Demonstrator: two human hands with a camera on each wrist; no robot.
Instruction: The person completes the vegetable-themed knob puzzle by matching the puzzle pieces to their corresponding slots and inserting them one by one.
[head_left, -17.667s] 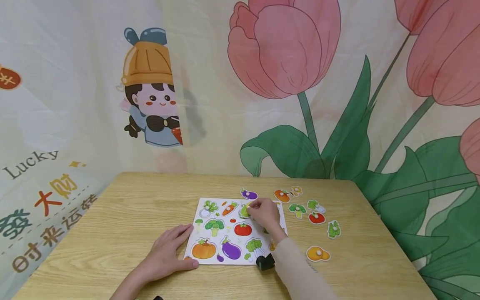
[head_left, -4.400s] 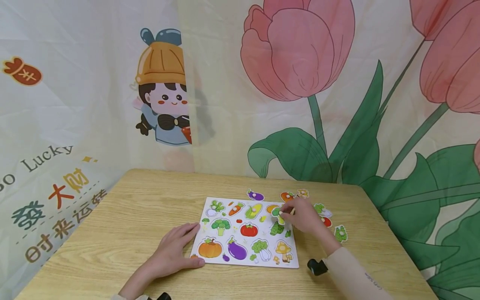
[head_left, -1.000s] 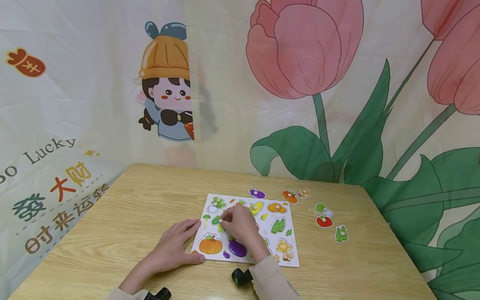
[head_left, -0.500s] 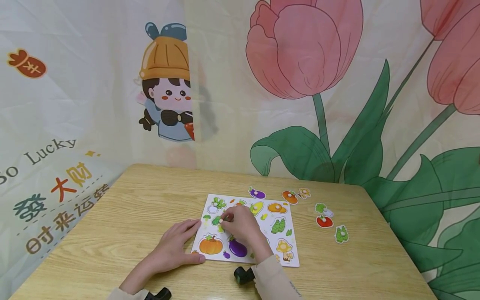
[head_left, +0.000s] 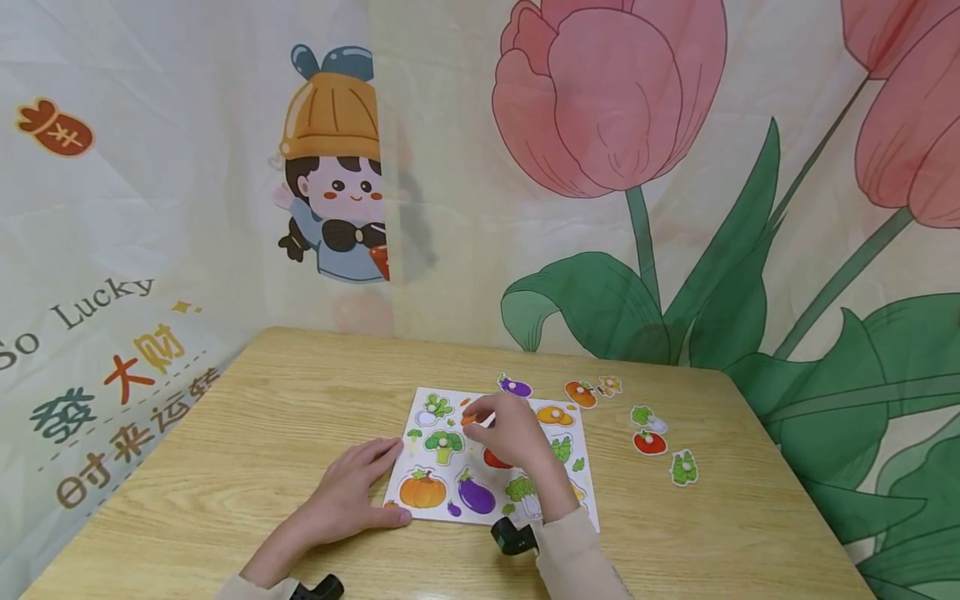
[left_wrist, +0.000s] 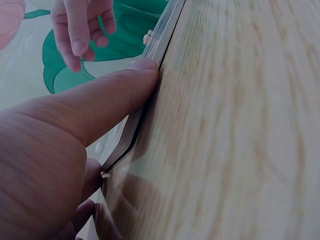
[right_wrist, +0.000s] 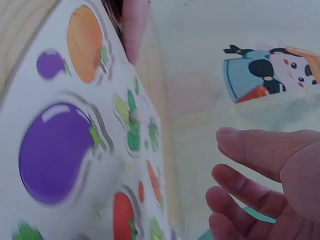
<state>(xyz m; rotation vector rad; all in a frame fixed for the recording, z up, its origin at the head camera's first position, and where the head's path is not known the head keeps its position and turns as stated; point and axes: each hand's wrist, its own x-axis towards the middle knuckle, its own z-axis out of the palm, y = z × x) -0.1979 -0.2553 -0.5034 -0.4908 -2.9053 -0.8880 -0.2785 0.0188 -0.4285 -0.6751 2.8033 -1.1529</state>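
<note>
A white vegetable knob puzzle board (head_left: 405, 467) lies on the table. At its lower left corner my left hand (head_left: 345, 492) rests, fingers against the left side and the straight thumb pressing the near edge, seen close in the left wrist view. The broccoli piece (head_left: 444, 446) sits on its matching picture with its knob showing. Just right of it, above the board, hovers my right hand (head_left: 510, 429), thumb and fingers apart. Nothing is between those fingers in the right wrist view. This hand partly hides the tomato picture (head_left: 495, 458) and the carrot piece (head_left: 468, 419).
Beyond the board lies an eggplant piece (head_left: 515, 386). To the right are pumpkin (head_left: 580, 394), mushroom (head_left: 610, 386), bok choy (head_left: 648, 419), tomato (head_left: 649, 442) and green vegetable (head_left: 684, 468) pieces. A printed cloth (head_left: 450, 317) hangs behind the table.
Earlier, the potato and broccoli pieces went from the table onto the board. In the last half second my right hand let go of the broccoli knob and rose rightward. My left hand stayed.
</note>
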